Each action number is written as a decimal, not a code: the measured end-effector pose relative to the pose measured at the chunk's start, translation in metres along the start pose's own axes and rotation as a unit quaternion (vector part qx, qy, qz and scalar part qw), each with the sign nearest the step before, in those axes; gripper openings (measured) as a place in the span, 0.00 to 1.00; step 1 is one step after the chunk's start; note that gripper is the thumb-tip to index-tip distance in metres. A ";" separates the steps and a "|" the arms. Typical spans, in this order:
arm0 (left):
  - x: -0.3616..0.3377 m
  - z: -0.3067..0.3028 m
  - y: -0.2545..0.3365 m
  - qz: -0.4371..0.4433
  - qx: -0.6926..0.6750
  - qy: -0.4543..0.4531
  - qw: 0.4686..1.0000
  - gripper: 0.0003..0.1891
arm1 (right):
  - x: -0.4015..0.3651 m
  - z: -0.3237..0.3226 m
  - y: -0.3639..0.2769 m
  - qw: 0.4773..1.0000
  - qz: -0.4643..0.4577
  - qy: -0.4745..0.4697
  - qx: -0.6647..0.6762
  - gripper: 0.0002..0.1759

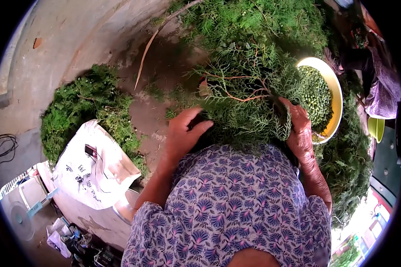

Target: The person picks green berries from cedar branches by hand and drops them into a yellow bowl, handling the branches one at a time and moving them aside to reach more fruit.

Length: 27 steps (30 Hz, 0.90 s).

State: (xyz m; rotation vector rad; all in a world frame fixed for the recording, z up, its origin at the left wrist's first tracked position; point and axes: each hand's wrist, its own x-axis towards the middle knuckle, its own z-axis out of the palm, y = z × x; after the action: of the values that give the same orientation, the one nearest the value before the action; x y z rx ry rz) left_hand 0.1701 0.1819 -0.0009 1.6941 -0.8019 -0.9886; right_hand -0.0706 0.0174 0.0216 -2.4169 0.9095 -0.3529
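Note:
A leafy evergreen branch (247, 95) with reddish-brown stems and flat, scale-like sprays spreads over my lap. My right hand (297, 127) is closed around its stem side, the fingertips partly hidden among the foliage. At the branch's left edge is my left hand (186, 133), thumb and fingers apart, with nothing visible between them. A yellow basin (337, 93) stands just beyond my right hand. Small round green cones or berries (315, 95) fill much of it.
Cut greenery (263, 22) is heaped ahead, with another pile (82, 100) at left and more foliage (345, 164) at right. A white sack (87, 173) with a small dark device (91, 151) lies at left. Another person's patterned clothing (382, 84) shows at far right.

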 end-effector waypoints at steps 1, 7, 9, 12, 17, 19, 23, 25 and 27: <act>0.004 0.003 -0.002 0.047 0.049 0.006 0.998 0.12 | 0.002 -0.001 -0.002 1.000 -0.019 0.008 -0.014 0.35; 0.002 0.010 0.003 0.178 0.227 0.036 0.957 0.16 | 0.009 -0.048 -0.062 0.991 -0.048 0.020 -0.121 0.28; 0.000 0.013 0.004 0.172 0.263 0.030 0.949 0.14 | 0.006 -0.034 -0.067 0.960 -0.161 -0.002 0.228 0.24; 0.000 0.019 0.001 0.179 0.263 0.074 0.945 0.12 | 0.006 0.019 -0.072 0.854 -0.243 -0.134 0.439 0.24; -0.008 0.021 0.005 0.229 0.157 0.198 0.940 0.12 | 0.038 0.035 -0.084 0.969 -0.195 -0.075 0.129 0.17; -0.006 0.024 0.012 0.278 0.169 0.212 0.921 0.13 | 0.045 0.033 -0.085 0.976 -0.192 -0.064 0.080 0.17; -0.002 0.022 0.028 0.365 0.213 0.234 0.876 0.14 | 0.057 0.037 -0.082 0.974 -0.173 -0.013 0.149 0.12; -0.006 0.018 0.044 0.392 0.186 0.288 0.854 0.15 | 0.063 0.030 -0.088 0.971 -0.143 0.011 0.191 0.12; -0.012 0.010 0.041 0.340 0.144 0.236 0.899 0.13 | 0.067 0.020 -0.089 0.971 -0.122 0.035 0.204 0.08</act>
State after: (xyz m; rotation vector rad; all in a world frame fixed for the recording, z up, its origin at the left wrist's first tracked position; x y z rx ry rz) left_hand 0.1528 0.1753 0.0394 1.6085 -1.1248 0.0298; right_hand 0.0346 0.0362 0.0586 -2.1416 0.5040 -0.6523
